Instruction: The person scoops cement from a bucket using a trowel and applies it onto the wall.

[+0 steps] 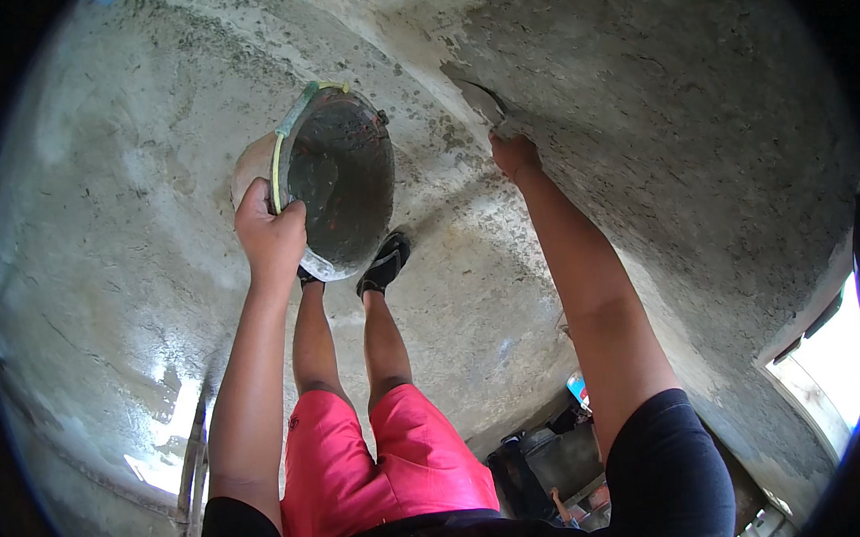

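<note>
My left hand point(271, 233) is closed on the rim of a tilted bucket point(373, 143), its thumb at the yellow handle point(297, 108) with a green sleeve. Grey smears coat the bucket's inner wall, and its mouth faces me. Out to the right, my right hand point(515, 156) grips a trowel point(484, 101), whose blade lies along the rough grey wall point(670, 99). That hand covers most of the trowel's handle.
The grey floor point(470, 324) is spattered with dark specks near the wall's foot. Long poles point(191, 466) stand at the lower left. Behind me on the right are dark piled items point(518, 474) and a bright window opening point(836, 358).
</note>
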The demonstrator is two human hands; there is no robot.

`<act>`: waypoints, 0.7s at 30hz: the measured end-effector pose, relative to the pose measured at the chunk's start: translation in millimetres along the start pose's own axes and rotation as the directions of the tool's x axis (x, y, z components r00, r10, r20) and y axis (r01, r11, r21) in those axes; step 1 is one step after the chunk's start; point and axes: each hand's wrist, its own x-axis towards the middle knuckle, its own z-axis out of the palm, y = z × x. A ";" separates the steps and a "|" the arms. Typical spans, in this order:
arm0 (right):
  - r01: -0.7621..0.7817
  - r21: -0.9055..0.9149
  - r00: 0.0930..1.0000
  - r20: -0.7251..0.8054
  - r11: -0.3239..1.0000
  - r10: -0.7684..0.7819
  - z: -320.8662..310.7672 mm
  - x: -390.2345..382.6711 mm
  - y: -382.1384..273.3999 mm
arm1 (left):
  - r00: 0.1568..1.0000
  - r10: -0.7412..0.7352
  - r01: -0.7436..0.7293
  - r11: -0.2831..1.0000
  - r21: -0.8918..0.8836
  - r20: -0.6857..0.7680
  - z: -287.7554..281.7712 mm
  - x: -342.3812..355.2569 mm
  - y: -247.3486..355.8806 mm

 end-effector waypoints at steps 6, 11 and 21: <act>-0.035 0.094 0.999 0.041 0.995 0.032 12.5 -45.6 6.7 | 1.000 -0.001 0.001 1.000 0.025 -0.011 -8.3 0.5 -11.4; -0.008 0.100 0.990 0.138 0.995 -0.006 5.5 -30.1 -15.5 | 1.000 -0.007 0.007 0.999 0.050 0.001 -2.8 -0.6 -7.5; -0.135 0.216 0.983 0.153 0.967 0.103 23.3 -65.6 -10.8 | 0.999 -0.037 0.037 0.999 0.038 -0.015 -12.1 -1.3 -3.5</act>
